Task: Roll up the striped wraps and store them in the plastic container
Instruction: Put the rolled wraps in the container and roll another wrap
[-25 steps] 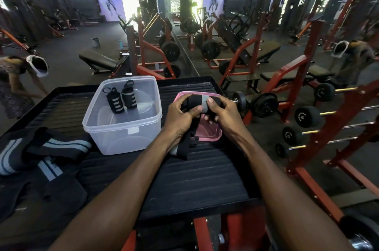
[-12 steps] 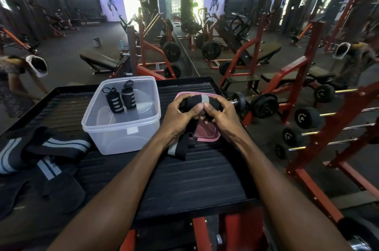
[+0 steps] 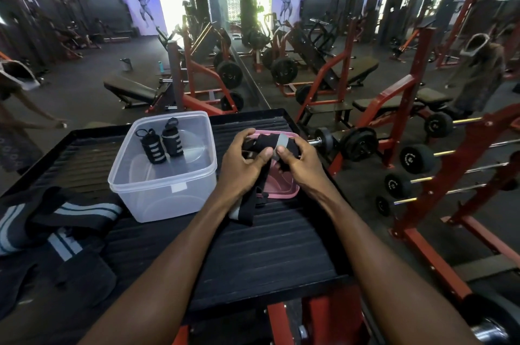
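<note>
While both hands work together above the pink lid, the scene reads as follows.

Left hand: the left hand (image 3: 244, 164) has its fingers curled round the near end of the wrap roll (image 3: 270, 144), with the thumb pressed on top of it close to the right thumb.

Right hand: the right hand (image 3: 298, 164) grips the other end of the same roll, thumb and fingers pinching the black fabric just beside a grey stripe.

Wrap in hand: partly rolled, black with a grey band, held up between the two hands; its loose tail (image 3: 244, 204) hangs down past the left wrist and reaches the platform.

Plastic container: the clear plastic container (image 3: 157, 198) stands open on the platform, just left of the hands.

Stored wraps: two rolled wraps (image 3: 161, 144), black with pale stripes, stand upright side by side against the container's far wall, each with a loop at the top.

Pink lid: the pink lid (image 3: 284, 192) lies flat on the platform, directly under the hands and just right of the container.

Unrolled wraps: a loose heap of striped wraps (image 3: 56, 220) lies at the left edge of the platform, well apart from the hands.

Platform: the black ribbed platform (image 3: 253, 254) carries everything, on a red frame.

Surroundings: dumbbells (image 3: 416, 158) rest on a red rack to the right; benches and weight machines fill the gym beyond.
</note>
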`<state>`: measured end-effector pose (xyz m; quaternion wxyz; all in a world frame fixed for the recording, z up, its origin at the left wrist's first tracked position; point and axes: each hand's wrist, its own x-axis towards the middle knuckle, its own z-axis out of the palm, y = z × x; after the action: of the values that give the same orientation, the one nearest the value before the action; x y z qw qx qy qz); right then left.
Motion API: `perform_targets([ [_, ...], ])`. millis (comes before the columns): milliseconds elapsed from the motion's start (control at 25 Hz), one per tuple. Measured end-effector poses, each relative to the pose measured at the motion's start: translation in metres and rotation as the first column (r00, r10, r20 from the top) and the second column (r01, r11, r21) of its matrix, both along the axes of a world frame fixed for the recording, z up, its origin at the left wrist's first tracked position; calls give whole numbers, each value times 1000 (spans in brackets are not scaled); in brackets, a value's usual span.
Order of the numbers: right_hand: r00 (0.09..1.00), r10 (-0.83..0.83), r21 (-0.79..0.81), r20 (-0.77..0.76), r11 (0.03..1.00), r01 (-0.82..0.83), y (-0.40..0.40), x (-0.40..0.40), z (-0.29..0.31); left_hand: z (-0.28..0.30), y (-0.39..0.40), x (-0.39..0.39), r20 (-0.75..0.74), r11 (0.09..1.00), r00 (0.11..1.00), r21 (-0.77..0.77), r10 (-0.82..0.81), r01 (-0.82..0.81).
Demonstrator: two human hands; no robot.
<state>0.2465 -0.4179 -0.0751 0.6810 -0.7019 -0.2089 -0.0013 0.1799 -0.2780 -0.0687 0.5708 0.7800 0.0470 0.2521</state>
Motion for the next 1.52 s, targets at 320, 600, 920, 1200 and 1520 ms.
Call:
perform_targets([
  [320, 876, -473, -341, 101, 810, 477, -23, 4, 2, -8, 8, 8, -50, 917, 963, 322, 266, -236],
  [600, 896, -369, -524, 248, 727, 445, -15, -2, -6, -16, 7, 12, -143, 924, 956, 327, 257, -200],
  [920, 902, -192, -742, 386, 517, 427, -6, -5, -14, 6, -1, 1, 204, 955, 960, 186, 191, -230],
  [1200, 919, -272, -452, 286, 807, 380, -11, 1, -5, 29, -6, -9, 277, 969, 956, -245, 100, -30],
  [1520, 960, -205, -44, 190, 975, 217, -6, -7, 6, 50, 4, -17, 60, 675, 997, -734, -42, 73],
])
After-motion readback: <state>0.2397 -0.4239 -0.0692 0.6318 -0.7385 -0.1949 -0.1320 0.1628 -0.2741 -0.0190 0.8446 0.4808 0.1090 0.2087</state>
